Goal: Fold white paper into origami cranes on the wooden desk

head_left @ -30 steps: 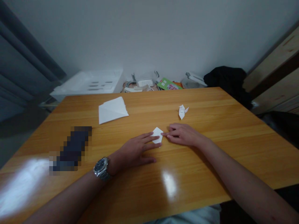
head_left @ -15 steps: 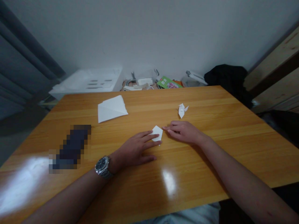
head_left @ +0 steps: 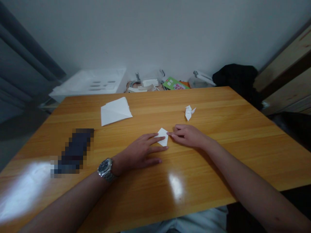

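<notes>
A small folded white paper (head_left: 163, 136) lies flat on the wooden table (head_left: 218, 155). My left hand (head_left: 141, 152), with a watch on its wrist, lies flat with its fingers stretched out and its fingertips pressing on the paper's left edge. My right hand (head_left: 188, 135) rests on the table at the paper's right corner, its fingers drawn together with the fingertips touching that corner.
A small finished paper figure (head_left: 189, 112) stands further back on the right. A larger folded white sheet (head_left: 115, 111) lies at the back left. A dark blurred object (head_left: 73, 152) sits on the left. Behind the table are a white bin, clutter and dark cloth.
The hands and paper keep almost the same pose. My right fingertips have shifted slightly along the paper's right corner. The view has tipped a little.
</notes>
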Motion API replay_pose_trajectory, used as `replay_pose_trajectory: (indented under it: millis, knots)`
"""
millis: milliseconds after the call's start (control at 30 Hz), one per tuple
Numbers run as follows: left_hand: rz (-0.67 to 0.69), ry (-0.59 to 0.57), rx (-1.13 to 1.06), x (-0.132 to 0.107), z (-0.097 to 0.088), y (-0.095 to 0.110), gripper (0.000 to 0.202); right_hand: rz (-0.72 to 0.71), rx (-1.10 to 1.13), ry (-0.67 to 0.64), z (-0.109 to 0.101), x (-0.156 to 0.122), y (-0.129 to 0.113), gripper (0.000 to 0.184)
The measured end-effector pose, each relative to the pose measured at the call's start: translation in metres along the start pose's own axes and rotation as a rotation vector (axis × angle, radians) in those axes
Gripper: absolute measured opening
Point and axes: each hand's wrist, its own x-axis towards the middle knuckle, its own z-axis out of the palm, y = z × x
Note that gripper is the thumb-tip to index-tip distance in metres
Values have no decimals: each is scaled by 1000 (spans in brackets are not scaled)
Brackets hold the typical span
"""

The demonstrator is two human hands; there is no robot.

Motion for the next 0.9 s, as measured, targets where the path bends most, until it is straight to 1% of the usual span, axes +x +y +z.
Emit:
replay_pose_trajectory:
  millis: [133, 300, 667, 800, 900]
  knots:
    - [2, 23, -5, 1, 2, -1, 46, 1, 43, 6, 0, 0, 1, 31]
    - [15, 55, -8, 0, 6, -4, 49, -14, 45, 9, 0, 0, 2, 32]
    - [-31, 36, 14, 0, 9, -3, 55, 11, -13, 9, 4, 1, 1, 33]
    - [-97, 106, -8, -2, 14, -7, 50, 8, 7, 38, 7, 3, -3, 34]
    - [-154, 163, 19, -1, 18, -10, 46, -3, 29, 46, 9, 4, -5, 35]
